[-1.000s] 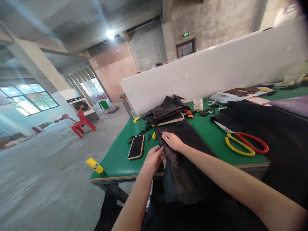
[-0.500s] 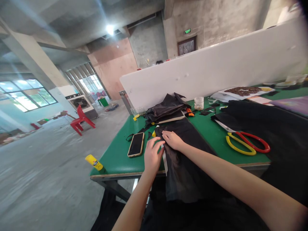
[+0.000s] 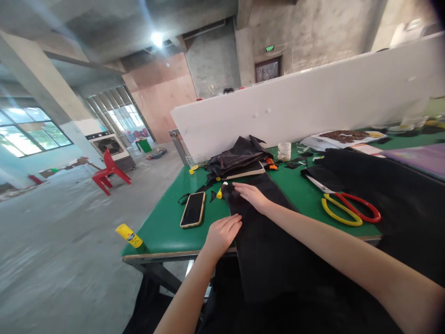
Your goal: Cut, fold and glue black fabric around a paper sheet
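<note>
A long strip of black cloth (image 3: 269,250) lies over the front edge of the green table (image 3: 167,232) and hangs down. My right hand (image 3: 253,196) rests flat on its upper part, fingers stretched out to the left. Lower down, my left hand (image 3: 223,233) lies at the cloth's left edge, fingers extended, with the fingertips on the cloth. Neither hand holds anything. Just beyond my right fingertips is a small yellow glue stick (image 3: 219,192) with a white end. A phone (image 3: 193,209) lies left of the hands.
Scissors (image 3: 347,208) with red and yellow handles lie at the right by more black cloth (image 3: 399,185). A yellow glue tube (image 3: 129,235) stands at the left corner. Folded black cloth (image 3: 239,155), a jar (image 3: 284,151) and a white partition (image 3: 295,102) are behind.
My left hand has moved down along the cloth's edge and flattened. The white strip that showed along that edge is now hidden, and the cloth lies smoother. The view has shifted slightly.
</note>
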`<action>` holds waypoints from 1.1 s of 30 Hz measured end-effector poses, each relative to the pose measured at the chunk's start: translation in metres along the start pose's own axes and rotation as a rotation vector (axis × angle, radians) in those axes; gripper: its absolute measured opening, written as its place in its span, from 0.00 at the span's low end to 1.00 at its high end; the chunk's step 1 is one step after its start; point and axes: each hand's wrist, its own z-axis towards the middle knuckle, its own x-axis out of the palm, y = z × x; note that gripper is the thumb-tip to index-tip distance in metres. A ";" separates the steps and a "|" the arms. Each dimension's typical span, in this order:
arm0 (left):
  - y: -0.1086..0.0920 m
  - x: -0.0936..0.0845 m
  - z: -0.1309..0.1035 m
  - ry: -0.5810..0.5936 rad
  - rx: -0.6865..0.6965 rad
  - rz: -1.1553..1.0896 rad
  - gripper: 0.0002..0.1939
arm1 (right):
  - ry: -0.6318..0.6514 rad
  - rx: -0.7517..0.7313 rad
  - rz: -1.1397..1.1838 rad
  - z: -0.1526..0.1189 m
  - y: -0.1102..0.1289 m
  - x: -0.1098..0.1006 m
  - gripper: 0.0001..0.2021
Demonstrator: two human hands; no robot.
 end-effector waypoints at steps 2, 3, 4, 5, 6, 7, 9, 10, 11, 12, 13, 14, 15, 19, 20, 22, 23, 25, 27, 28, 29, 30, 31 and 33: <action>0.002 0.000 -0.002 0.009 -0.027 -0.052 0.14 | -0.035 0.026 -0.037 -0.002 -0.012 -0.022 0.23; 0.003 0.001 -0.003 0.015 -0.020 -0.054 0.14 | -0.047 0.039 -0.068 -0.005 -0.019 -0.033 0.23; 0.004 0.001 -0.003 0.021 -0.006 -0.044 0.14 | -0.054 0.051 -0.104 -0.009 -0.027 -0.043 0.23; 0.005 0.001 -0.004 0.023 0.005 -0.036 0.14 | -0.054 0.064 -0.140 -0.015 -0.034 -0.049 0.24; 0.005 0.001 -0.004 0.024 0.005 -0.039 0.14 | -0.047 0.077 -0.172 -0.022 -0.040 -0.053 0.26; 0.005 0.001 -0.004 0.023 -0.007 -0.059 0.14 | -0.033 0.088 -0.197 -0.029 -0.044 -0.053 0.28; 0.004 0.001 -0.003 0.022 -0.052 -0.121 0.13 | 0.003 0.103 -0.225 -0.042 -0.046 -0.043 0.31; 0.004 0.000 -0.003 0.027 -0.067 -0.142 0.12 | 0.022 0.106 -0.227 -0.047 -0.043 -0.035 0.32; 0.003 0.000 -0.002 0.036 -0.068 -0.151 0.12 | 0.040 0.105 -0.223 -0.050 -0.039 -0.026 0.33; 0.002 -0.001 -0.002 0.046 -0.056 -0.145 0.12 | 0.055 0.100 -0.213 -0.052 -0.034 -0.016 0.33; 0.001 -0.001 -0.001 0.051 -0.033 -0.124 0.13 | 0.067 0.095 -0.197 -0.051 -0.027 -0.007 0.32; 0.001 -0.002 -0.001 0.057 -0.006 -0.091 0.14 | 0.074 0.092 -0.176 -0.050 -0.020 0.001 0.31; 0.001 -0.002 -0.001 0.061 0.019 -0.053 0.14 | 0.079 0.092 -0.151 -0.047 -0.013 0.007 0.30; 0.002 -0.001 -0.001 0.116 0.055 0.109 0.14 | 0.083 0.117 0.002 -0.038 0.009 0.012 0.24; 0.002 -0.001 -0.001 0.131 0.056 0.129 0.14 | 0.078 0.124 0.045 -0.040 0.013 0.009 0.23; 0.002 -0.001 -0.001 0.140 0.056 0.141 0.13 | 0.069 0.132 0.114 -0.051 0.020 0.000 0.23; 0.002 -0.001 -0.002 0.137 0.056 0.140 0.13 | 0.069 0.131 0.135 -0.059 0.024 -0.005 0.23; 0.000 -0.002 -0.002 0.130 0.055 0.142 0.12 | 0.095 0.119 0.148 -0.082 0.031 -0.016 0.21; -0.002 -0.003 -0.002 0.122 0.043 0.139 0.11 | 0.160 0.080 0.136 -0.107 0.041 -0.025 0.21; -0.004 -0.004 -0.002 0.118 0.031 0.135 0.10 | 0.206 0.042 0.102 -0.119 0.047 -0.029 0.23; -0.005 -0.004 -0.002 0.113 0.015 0.130 0.10 | 0.236 0.002 0.056 -0.129 0.053 -0.031 0.25; -0.006 -0.005 -0.001 0.109 -0.003 0.128 0.09 | 0.267 -0.049 0.010 -0.139 0.059 -0.032 0.26; -0.007 -0.005 -0.001 0.108 -0.022 0.132 0.09 | 0.291 -0.105 -0.041 -0.147 0.066 -0.031 0.27; -0.010 -0.005 0.000 0.110 -0.055 0.152 0.09 | 0.294 -0.201 -0.144 -0.159 0.078 -0.026 0.29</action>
